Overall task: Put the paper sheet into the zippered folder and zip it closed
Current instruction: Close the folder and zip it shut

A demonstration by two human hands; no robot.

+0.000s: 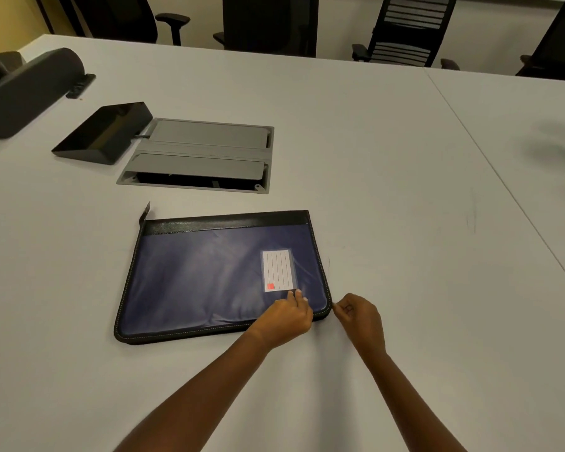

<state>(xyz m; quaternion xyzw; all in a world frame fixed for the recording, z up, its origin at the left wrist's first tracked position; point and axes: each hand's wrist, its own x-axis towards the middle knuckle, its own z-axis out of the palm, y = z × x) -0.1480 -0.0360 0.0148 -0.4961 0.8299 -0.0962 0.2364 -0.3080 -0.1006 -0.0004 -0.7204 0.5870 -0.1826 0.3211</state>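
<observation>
A wide white table (pixel 388 158) is filling most of the view, with dark office chairs (pixel 405 27) standing along its far edge. A navy folder (pixel 193 282) with black trim is lying flat on the table's near middle, its black band facing away from the person. Beyond it, a grey hatch (pixel 203 154) is sitting in the tabletop, its near flap partly raised. A black wedge-shaped device (pixel 105 132) is resting just left of the hatch.

Two bare forearms are reaching in from the bottom edge and meeting at the folder's near right corner. The left hand (pixel 282 316) is lying palm down on the cover, its wrist over the near edge. Its fingers are nearly straight and pressing the fabric just below a white lined label (pixel 279 270). The right hand (pixel 361 316) is sitting on the table beside that corner with its fingers curled in. Its thumb and forefinger are pinching the folder's edge; what lies between them is too small to tell. A short black zip tail (pixel 145 214) is sticking up at the far left corner. Whether the sheet is inside cannot be told.
</observation>
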